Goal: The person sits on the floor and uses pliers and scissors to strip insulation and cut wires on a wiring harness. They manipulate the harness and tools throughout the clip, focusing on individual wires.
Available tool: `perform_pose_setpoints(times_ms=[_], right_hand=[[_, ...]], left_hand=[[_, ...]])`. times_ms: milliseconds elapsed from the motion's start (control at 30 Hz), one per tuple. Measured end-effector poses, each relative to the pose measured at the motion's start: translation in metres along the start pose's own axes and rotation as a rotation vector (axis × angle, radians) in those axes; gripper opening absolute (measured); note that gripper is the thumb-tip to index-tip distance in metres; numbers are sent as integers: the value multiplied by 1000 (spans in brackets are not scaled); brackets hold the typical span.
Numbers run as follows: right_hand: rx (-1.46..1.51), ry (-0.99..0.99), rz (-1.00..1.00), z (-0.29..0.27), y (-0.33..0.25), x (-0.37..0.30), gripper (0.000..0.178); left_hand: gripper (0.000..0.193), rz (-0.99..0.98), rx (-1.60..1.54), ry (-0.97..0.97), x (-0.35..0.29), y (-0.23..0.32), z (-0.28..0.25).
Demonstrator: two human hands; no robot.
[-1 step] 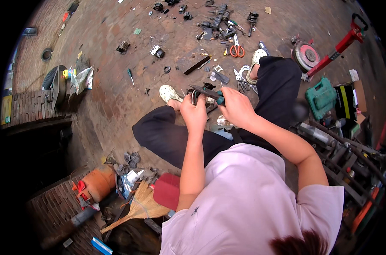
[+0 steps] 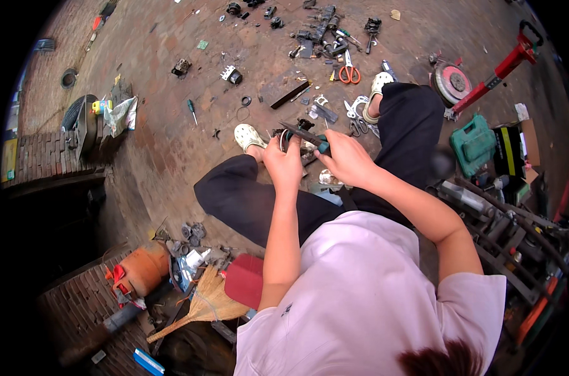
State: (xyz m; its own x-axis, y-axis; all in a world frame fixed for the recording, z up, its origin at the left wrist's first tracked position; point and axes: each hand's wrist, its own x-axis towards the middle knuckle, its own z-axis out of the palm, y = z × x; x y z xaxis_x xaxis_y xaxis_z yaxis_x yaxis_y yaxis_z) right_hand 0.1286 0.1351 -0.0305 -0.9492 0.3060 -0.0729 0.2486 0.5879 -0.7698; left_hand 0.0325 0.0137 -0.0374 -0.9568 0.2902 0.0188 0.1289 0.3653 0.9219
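Note:
My right hand (image 2: 346,156) is closed round the teal handles of a pair of pliers (image 2: 304,133). Their dark, pointed jaws reach leftward over my left hand (image 2: 283,164), which pinches a small dark part with a pale metal ring (image 2: 284,140). Whether the jaws touch this part, I cannot tell. Both hands are held close together between my knees. Just beyond them lie a grey block (image 2: 324,113) and small dark pieces. A pair of silver scissors (image 2: 359,106) rests by my right shoe.
Orange-handled scissors (image 2: 349,73) and scattered dark machine parts (image 2: 322,31) lie farther out. A green-handled screwdriver (image 2: 192,111) is at left. A red jack (image 2: 494,78) and green case (image 2: 474,145) stand at right. A straw broom (image 2: 212,297) and orange cylinder (image 2: 143,271) are at lower left.
The ringed part and the pliers' jaws have shifted very slightly upward in view. Both hands keep their hold.

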Motion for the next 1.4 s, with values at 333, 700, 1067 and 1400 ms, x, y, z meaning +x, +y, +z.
perform_pose_setpoints(times_ms=[333, 700, 1067, 1400], right_hand=[[607, -251, 466, 15, 87, 15, 27], [-458, -292, 879, 165, 193, 62, 58], [41, -360, 914, 383, 186, 198, 45], [-175, -200, 1240, 423, 174, 231, 64]], left_hand=[[28, -248, -569, 214, 72, -54, -58], [32, -719, -966, 195, 123, -57, -81], [22, -866, -951, 428, 159, -102, -80], [45, -860, -652, 381, 166, -116, -73]])
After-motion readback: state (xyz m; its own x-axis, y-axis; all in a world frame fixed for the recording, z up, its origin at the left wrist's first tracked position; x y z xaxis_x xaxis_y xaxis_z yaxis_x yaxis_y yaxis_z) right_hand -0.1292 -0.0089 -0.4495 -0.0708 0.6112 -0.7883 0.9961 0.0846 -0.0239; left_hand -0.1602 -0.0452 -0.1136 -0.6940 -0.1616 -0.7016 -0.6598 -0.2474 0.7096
